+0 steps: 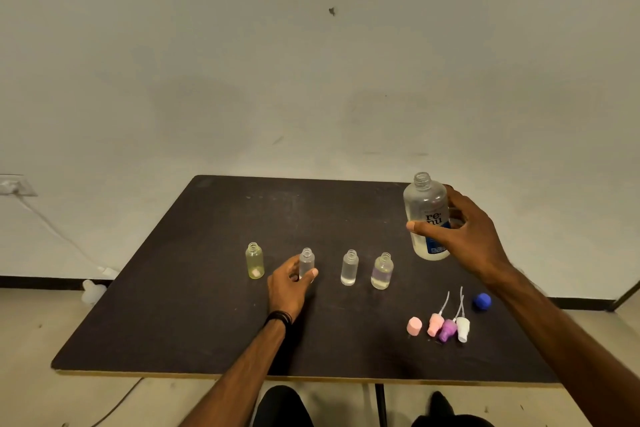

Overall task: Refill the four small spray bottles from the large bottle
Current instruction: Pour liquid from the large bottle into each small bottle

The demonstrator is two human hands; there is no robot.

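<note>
Four small uncapped bottles stand in a row on the dark table: a yellowish one at the left, a clear one, another clear one and a purple-tinted one. My left hand grips the second bottle, which stands upright. My right hand holds the large open clear bottle with a blue label, upright at the table's right rear, a little liquid at its bottom. I cannot tell whether its base rests on the table.
Near the front right lie a pink cap, three spray heads with tubes, pink, purple and white, and a blue cap. A wall rises behind the table, with a socket and cable at the left.
</note>
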